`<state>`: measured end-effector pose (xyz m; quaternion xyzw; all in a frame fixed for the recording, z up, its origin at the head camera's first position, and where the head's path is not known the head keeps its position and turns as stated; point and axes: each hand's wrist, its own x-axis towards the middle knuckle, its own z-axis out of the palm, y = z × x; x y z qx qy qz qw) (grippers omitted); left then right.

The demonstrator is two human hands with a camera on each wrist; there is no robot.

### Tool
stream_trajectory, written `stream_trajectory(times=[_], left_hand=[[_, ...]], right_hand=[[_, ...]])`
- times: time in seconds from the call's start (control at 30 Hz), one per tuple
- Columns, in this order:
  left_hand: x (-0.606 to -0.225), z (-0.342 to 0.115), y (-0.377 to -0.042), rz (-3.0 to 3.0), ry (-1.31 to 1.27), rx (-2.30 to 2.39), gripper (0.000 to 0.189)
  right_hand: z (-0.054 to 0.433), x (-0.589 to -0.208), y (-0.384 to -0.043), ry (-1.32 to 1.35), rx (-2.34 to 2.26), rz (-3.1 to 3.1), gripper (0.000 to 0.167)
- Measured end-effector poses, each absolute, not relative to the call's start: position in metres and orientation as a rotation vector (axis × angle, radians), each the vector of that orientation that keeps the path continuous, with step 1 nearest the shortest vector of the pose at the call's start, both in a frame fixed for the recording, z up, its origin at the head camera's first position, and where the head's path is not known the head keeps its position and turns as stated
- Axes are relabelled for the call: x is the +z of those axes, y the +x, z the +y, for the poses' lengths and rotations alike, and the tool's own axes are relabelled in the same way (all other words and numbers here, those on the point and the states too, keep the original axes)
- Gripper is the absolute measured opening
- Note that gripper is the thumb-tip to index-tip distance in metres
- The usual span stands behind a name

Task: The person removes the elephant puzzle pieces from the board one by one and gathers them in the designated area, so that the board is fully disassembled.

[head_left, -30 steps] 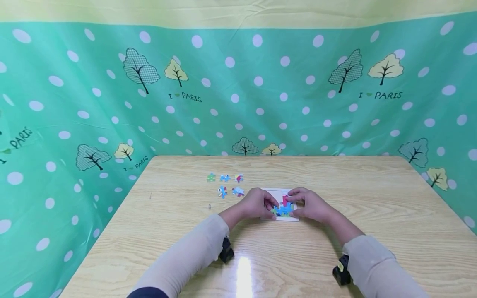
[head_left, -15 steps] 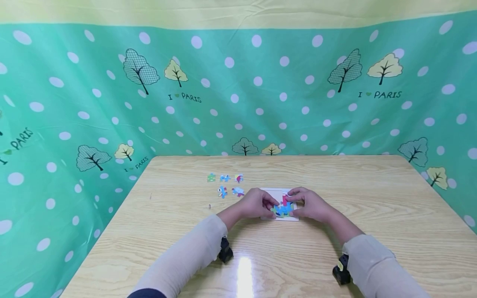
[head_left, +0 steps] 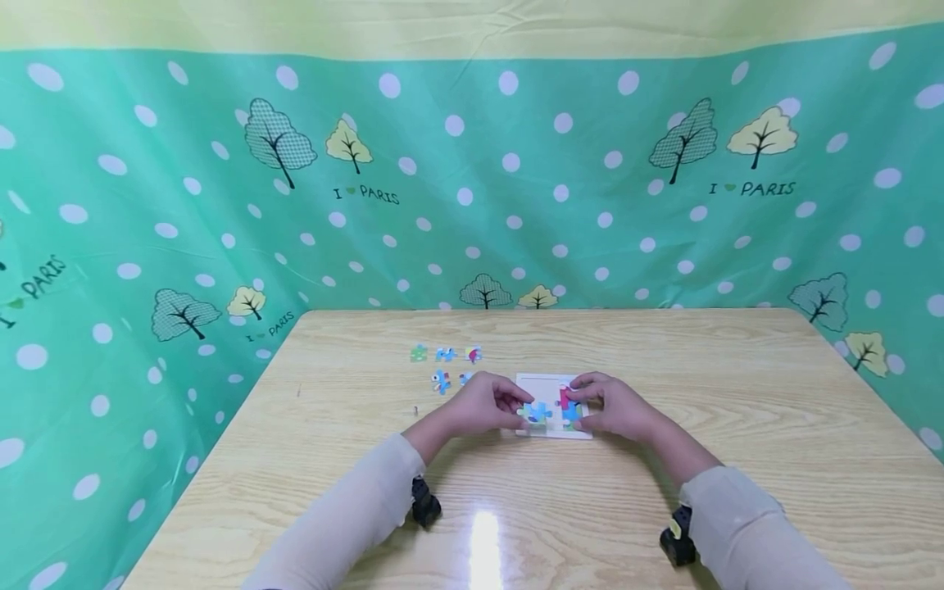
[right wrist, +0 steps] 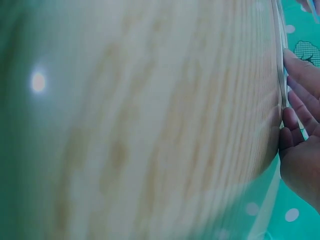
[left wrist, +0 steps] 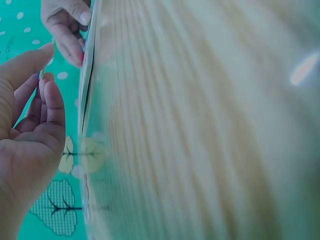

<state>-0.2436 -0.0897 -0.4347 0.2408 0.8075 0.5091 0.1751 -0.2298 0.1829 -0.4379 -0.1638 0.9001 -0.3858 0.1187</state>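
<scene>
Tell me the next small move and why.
Probably the left hand should carry the blue puzzle piece left toward the loose pieces: it pinches that piece, which has come away from the red-and-blue section at the right hand.

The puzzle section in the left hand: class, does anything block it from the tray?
Nothing visible does: the left hand holds the section over the tray. The right hand and the pieces by it are to the right, apart from the section.
</scene>
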Motion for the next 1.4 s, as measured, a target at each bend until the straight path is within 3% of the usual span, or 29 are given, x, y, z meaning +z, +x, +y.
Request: stream_trajectory(times=[1.4], left_hand=[[-0.43, -0.16, -0.24, 2.405, 0.567, 1.534, 0.034]], right_hand=[[0.182, -0.437, -0.227, -0.461, -1.138, 2.631, 0.048]])
